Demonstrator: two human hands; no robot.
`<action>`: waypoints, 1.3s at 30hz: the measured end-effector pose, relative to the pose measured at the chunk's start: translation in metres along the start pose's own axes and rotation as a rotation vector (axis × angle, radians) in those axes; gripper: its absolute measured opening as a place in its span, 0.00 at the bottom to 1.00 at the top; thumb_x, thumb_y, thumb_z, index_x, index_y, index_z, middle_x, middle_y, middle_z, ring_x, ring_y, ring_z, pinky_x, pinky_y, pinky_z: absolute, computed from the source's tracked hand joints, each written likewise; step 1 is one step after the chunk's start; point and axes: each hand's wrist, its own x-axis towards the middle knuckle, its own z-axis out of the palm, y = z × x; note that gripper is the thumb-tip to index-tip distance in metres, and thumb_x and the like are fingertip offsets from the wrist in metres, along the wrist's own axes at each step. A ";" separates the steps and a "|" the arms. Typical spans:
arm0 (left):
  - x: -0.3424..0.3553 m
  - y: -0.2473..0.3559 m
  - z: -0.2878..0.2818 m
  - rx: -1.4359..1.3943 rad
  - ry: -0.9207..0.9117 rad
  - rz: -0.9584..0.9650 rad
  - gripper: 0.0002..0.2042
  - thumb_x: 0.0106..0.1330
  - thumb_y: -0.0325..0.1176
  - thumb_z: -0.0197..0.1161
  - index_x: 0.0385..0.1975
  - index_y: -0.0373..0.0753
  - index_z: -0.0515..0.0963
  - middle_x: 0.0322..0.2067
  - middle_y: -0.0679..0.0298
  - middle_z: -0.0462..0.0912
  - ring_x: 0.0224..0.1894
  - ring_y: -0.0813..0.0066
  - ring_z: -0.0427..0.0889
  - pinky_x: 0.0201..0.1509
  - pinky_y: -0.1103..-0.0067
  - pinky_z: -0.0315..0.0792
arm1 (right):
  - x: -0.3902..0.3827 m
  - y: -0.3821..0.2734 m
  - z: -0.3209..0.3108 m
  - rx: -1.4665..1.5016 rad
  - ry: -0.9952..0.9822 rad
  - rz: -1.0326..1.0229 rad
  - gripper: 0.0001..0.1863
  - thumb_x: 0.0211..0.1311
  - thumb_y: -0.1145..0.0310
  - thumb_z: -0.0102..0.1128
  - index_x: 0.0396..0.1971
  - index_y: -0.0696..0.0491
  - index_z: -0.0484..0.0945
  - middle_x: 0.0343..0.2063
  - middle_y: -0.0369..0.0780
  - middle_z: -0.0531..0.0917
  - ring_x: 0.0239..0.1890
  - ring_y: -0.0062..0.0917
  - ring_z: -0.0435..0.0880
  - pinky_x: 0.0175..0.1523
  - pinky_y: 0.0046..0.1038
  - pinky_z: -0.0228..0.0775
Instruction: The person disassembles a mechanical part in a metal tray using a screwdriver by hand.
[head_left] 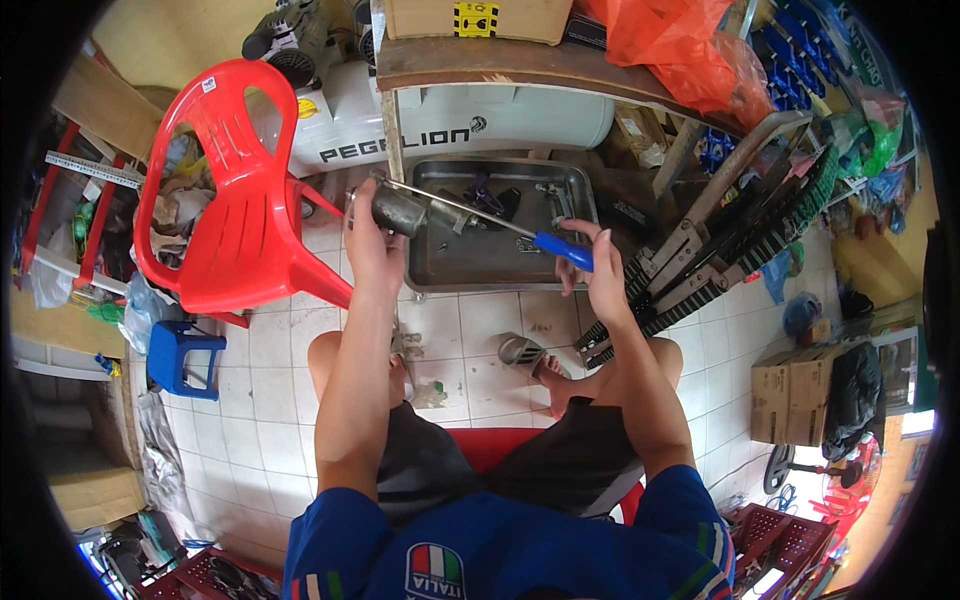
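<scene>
My left hand (374, 238) is wrapped round a grey metal cylinder (402, 214) at the near left of the dark tray (470, 282). In my right hand (603, 272) is the blue handle of a screwdriver (562, 248). Its long steel shaft slants up and left across the tray, and the tip reaches the cylinder's far end by my left fingers. Whether the tip touches the metal I cannot tell. A smaller metal piece (452, 216) shows just right of the cylinder. Dark tool parts (500, 203) and a silver metal part (556, 202) lie in the tray.
A red plastic chair (232, 225) and a small blue stool (186, 358) stand left. Behind the tray are a white tank (540, 112) and a wooden bench (480, 62). Long black-and-metal tracks (690, 255) lean at the right; cardboard boxes (795, 395) sit farther right.
</scene>
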 end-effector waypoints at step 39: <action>0.008 -0.006 -0.008 -0.041 -0.062 -0.001 0.18 0.63 0.39 0.68 0.49 0.42 0.72 0.43 0.67 0.79 0.44 0.77 0.80 0.46 0.76 0.74 | 0.017 0.021 -0.011 0.291 0.100 0.158 0.23 0.73 0.52 0.51 0.58 0.52 0.72 0.22 0.31 0.70 0.20 0.15 0.65 0.28 0.21 0.58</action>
